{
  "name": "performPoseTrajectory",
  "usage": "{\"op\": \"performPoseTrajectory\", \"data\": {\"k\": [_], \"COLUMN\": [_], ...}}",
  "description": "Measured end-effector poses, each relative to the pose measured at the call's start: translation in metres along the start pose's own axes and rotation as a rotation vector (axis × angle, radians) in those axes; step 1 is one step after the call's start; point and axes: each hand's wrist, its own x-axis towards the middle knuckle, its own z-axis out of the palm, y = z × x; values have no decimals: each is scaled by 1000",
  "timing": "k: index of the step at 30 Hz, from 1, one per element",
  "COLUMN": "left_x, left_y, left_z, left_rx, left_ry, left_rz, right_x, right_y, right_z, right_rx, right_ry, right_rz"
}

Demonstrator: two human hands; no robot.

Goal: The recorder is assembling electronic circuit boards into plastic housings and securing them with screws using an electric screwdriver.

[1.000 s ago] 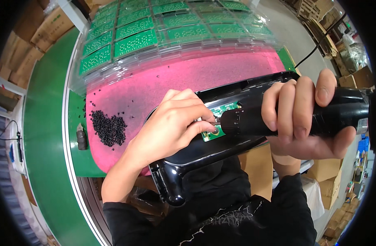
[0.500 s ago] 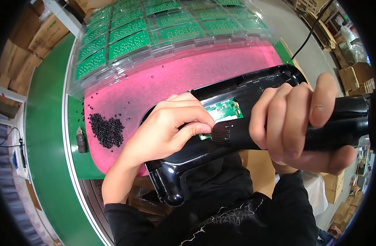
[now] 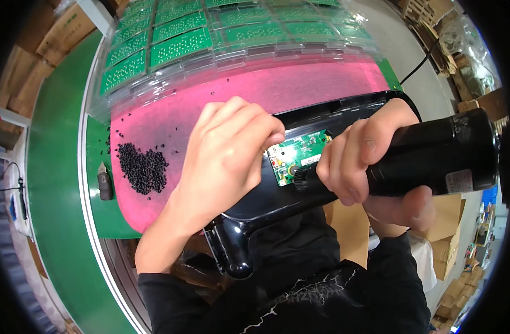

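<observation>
My right hand [image 3: 358, 158] is closed around a black electric screwdriver [image 3: 433, 153]. Its ribbed front end points left, over the lower edge of a green circuit board [image 3: 305, 149]. That board sits inside a glossy black plastic housing [image 3: 260, 206], tilted across the pink mat's near edge and my lap. Just left of the board, my left hand [image 3: 227, 147] hovers above the housing with fingers curled and closed. Its fingertips are partly turned away, so anything small between them is hidden. A pile of small black screws [image 3: 143, 170] lies on the mat to the left.
Clear plastic trays [image 3: 221, 53] of green circuit boards stand stacked at the back of the pink mat [image 3: 155, 119]. A small dark tool with a pale tip [image 3: 104, 182] lies on the green table [image 3: 57, 183]. Cardboard boxes [image 3: 447, 234] stand at right.
My left hand has moved up and left, away from the screwdriver's front end. The screwdriver's rear has swung nearer, and more of the circuit board shows.
</observation>
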Motion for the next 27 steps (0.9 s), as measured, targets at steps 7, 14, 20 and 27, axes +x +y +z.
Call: {"op": "performPoseTrajectory", "data": {"k": [7, 14, 20, 27], "left_x": [-3, -6, -7, -9], "left_y": [-1, -1, -1, -2], "left_z": [7, 8, 9, 9], "left_rx": [-54, -42, -46, -26], "left_ry": [-85, -112, -116, -105], "left_rz": [-61, -53, -52, -47], "right_x": [-1, -2, -4, 9], "right_y": [8, 16, 18, 16], "right_z": [3, 3, 3, -9], "right_rx": [-12, 20, 9, -190], "right_ry": [65, 81, 90, -250], "right_rz": [-6, -58, -85, -56]}}
